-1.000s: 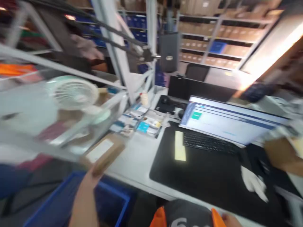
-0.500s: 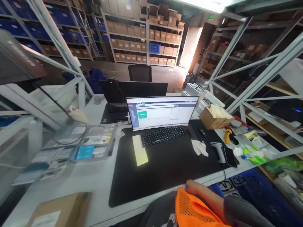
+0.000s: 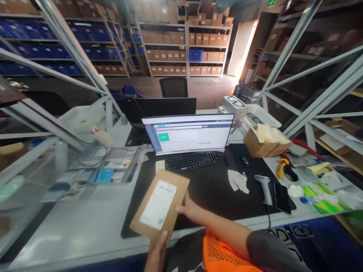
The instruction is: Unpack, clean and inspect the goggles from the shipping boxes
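Observation:
Both my hands hold a brown cardboard box (image 3: 181, 181), tilted, above the left part of the black desk mat (image 3: 210, 200). A white printed label (image 3: 159, 204) faces up on it. My left hand (image 3: 157, 251) grips the near edge, thumb on top. At the right edge, my right hand (image 3: 189, 207) has its thumb on the box; its other fingers are mostly hidden beneath. Just beyond the box lie the black keyboard (image 3: 194, 160) and a lit monitor (image 3: 188, 134). Part of a yellow paper strip (image 3: 160, 165) shows behind the box.
To the right lie a barcode scanner (image 3: 264, 189), a phone (image 3: 281, 197), crumpled white paper (image 3: 238, 181) and a yellow tape dispenser (image 3: 283, 170). An open carton (image 3: 256, 145) stands behind them. A clear tray (image 3: 113, 170) of papers sits left. Metal frame bars (image 3: 320, 102) flank the desk.
The box was lying on the desk at the lower left; now it is lifted over the mat in both hands. My right hand has moved left from the desk's front edge.

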Demonstrator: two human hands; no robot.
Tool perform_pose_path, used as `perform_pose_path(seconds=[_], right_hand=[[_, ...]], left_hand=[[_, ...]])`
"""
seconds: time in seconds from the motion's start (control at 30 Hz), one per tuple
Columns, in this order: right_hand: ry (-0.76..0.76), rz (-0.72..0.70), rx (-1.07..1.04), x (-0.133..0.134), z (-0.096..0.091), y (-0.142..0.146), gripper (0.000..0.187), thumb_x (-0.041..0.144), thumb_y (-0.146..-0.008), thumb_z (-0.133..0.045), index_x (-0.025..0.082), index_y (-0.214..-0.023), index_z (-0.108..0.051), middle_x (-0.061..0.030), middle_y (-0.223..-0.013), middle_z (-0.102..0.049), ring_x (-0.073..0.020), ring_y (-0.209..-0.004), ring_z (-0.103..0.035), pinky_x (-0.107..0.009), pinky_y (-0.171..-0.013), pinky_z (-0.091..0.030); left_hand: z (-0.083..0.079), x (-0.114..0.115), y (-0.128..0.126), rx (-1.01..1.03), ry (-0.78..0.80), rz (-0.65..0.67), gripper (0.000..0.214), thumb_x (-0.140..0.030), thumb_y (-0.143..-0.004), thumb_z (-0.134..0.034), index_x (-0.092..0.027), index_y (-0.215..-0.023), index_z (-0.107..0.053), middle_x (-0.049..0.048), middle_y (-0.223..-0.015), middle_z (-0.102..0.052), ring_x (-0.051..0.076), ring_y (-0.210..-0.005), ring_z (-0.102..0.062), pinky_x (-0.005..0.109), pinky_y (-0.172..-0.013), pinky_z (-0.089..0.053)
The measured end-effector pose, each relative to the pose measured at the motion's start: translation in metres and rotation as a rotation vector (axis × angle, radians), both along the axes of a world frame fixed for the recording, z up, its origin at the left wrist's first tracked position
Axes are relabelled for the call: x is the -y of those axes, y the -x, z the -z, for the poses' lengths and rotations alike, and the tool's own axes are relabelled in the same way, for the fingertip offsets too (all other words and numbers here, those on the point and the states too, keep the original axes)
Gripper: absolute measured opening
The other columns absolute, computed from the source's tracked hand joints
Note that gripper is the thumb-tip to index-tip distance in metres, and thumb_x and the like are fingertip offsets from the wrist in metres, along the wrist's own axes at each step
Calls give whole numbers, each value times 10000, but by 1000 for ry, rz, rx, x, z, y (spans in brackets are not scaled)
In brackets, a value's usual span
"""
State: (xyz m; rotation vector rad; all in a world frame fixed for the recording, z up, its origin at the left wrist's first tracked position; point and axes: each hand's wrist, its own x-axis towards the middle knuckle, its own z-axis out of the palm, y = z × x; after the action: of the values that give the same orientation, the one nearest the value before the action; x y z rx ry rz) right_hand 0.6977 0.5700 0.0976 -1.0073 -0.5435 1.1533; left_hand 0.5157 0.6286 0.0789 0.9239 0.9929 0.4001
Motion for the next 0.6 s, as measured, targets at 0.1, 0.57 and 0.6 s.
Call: perform_pose_path(seconds=[0.1,0.57,0.6], right_hand=[[-66,108,-79,15,-10,-19,1351,528,-551,-905,223,-1572,-75,-162,-1535,-419,-348,-1416,-393,-531,-1190,-268],[5,-55,-123,91,-17,-88,1015,530,-703,-765,283,-1552,-266,-99,-1538,-449,-336,-1406,-420,-524,-1127,-361],[28,-44,-59,94,-14,-90,969,552,-728,-742,275,-1543,-296,-101,-1536,-448,-321,-1411,-413,-510,-1141,-349]], left_hand=[[13,27,-26,68,-45,-68,962,-581,-501,-876,-253,-1349,-563,114,-1306,-663,396,-1404,-433,489,-1197,-340],[-30,4,-65,210,38,285,935,-597,-593,-829,-159,-1372,-555,216,-1328,-633,447,-1260,-562,559,-1052,-439],[-27,9,-69,201,64,286,903,-572,-602,-828,-152,-1356,-563,213,-1291,-656,444,-1214,-596,554,-1017,-471]])
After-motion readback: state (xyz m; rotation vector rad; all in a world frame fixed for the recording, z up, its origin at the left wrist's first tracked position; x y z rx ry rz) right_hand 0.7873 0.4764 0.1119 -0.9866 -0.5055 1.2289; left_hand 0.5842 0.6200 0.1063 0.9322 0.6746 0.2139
